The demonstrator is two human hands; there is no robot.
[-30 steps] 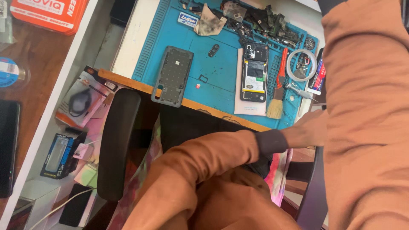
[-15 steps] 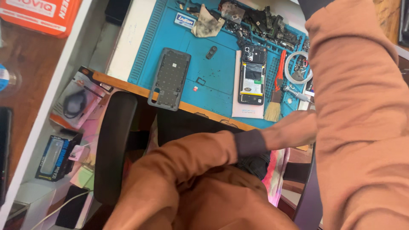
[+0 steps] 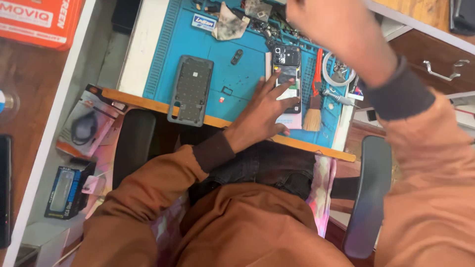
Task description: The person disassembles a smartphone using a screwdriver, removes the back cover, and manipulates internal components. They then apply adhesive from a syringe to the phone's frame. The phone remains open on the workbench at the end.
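On the blue work mat (image 3: 237,79), your left hand (image 3: 262,111) lies flat with fingers spread open, its fingertips (image 3: 292,84) pressing on the opened phone (image 3: 287,74) at the mat's right-centre. Your right hand (image 3: 336,29) is raised above the far right of the mat; whether its fingers grip anything cannot be told. 1 grey back cover (image 3: 190,89) lies to the left of the phone, near the table's edge. 1 brush (image 3: 314,106) lies just right of the phone.
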